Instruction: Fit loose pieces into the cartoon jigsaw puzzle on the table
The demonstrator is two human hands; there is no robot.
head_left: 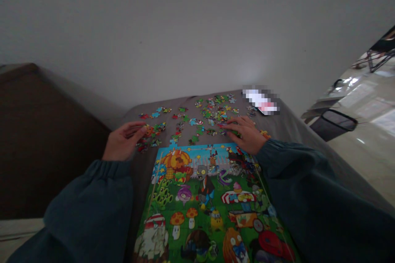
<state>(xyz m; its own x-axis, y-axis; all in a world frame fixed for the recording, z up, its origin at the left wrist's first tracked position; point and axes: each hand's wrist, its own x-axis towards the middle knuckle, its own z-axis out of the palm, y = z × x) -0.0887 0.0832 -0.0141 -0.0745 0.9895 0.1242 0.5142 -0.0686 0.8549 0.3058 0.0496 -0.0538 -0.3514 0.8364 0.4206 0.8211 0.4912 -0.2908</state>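
A colourful picture sheet with cartoon plants and zombies lies in front of me on the grey cloth-covered table. Behind its far edge, loose jigsaw puzzle pieces are scattered. At the left of them, my left hand has thumb and fingertips together at an orange puzzle piece, apparently pinching it. My right hand is over the sheet's far right corner, fingers stretched apart, fingertips at a red-purple puzzle piece. A blue puzzle piece touches the sheet's top left edge.
At the table's far right lies a phone with a lit, blurred screen. A pale wall rises behind the table. To the left stands a dark brown panel; a dark-framed object is beyond the right edge, over a shiny floor.
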